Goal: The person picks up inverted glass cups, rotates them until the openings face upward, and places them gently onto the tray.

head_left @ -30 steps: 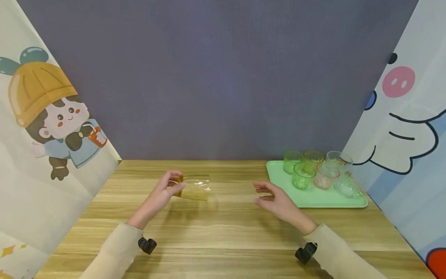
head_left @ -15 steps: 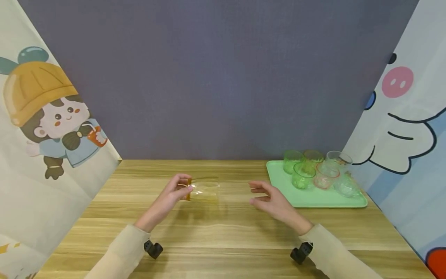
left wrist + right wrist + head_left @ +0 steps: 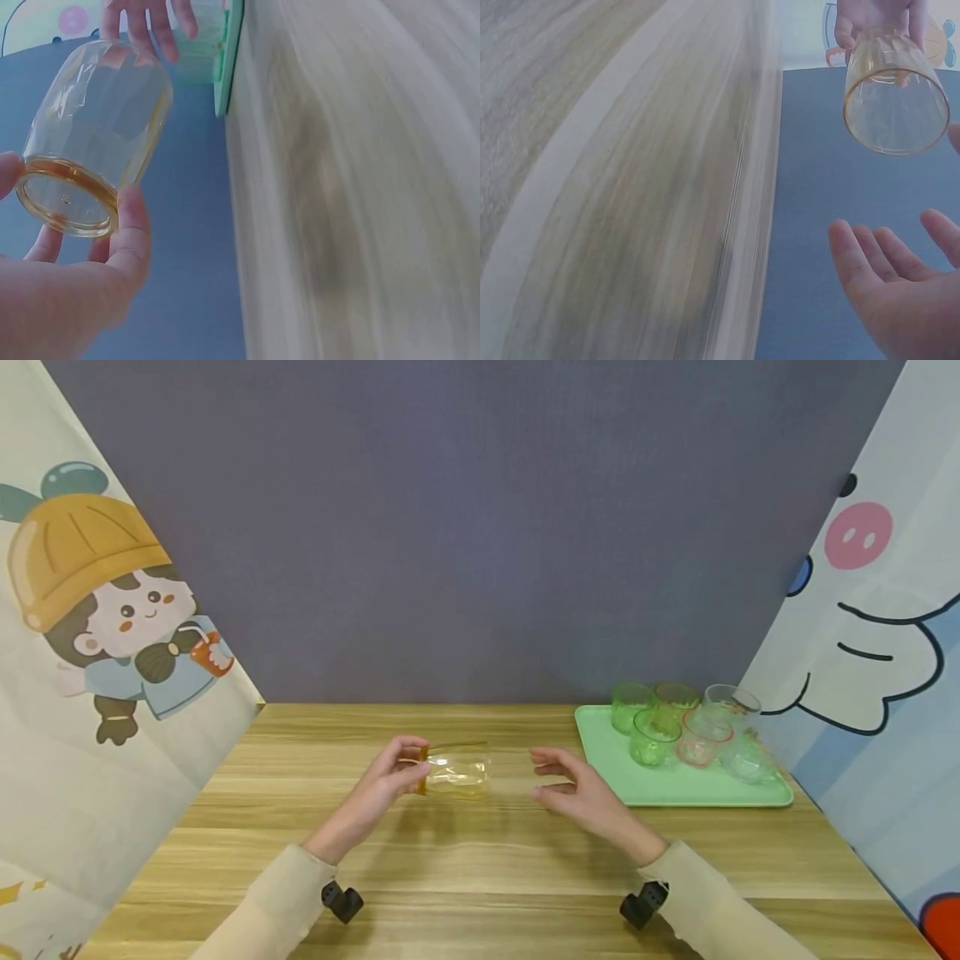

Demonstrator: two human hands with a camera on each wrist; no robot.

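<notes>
A clear amber-tinted glass (image 3: 457, 772) lies on its side in the air just above the wooden table (image 3: 480, 868). My left hand (image 3: 401, 767) grips it by its thick base (image 3: 67, 204), thumb on one side and fingers on the other. Its open mouth (image 3: 895, 112) points at my right hand (image 3: 553, 774). That hand holds nothing; its fingers are spread and relaxed, a short gap from the rim. In the right wrist view the right hand (image 3: 900, 262) sits below the glass.
A mint-green tray (image 3: 675, 790) at the back right of the table carries several small glasses (image 3: 678, 731), green, pink and clear. Cartoon-printed panels flank the table, and a grey wall stands behind it.
My left hand has carried the glass to the right, toward the middle of the table. My right hand has drifted a little left to meet it.
</notes>
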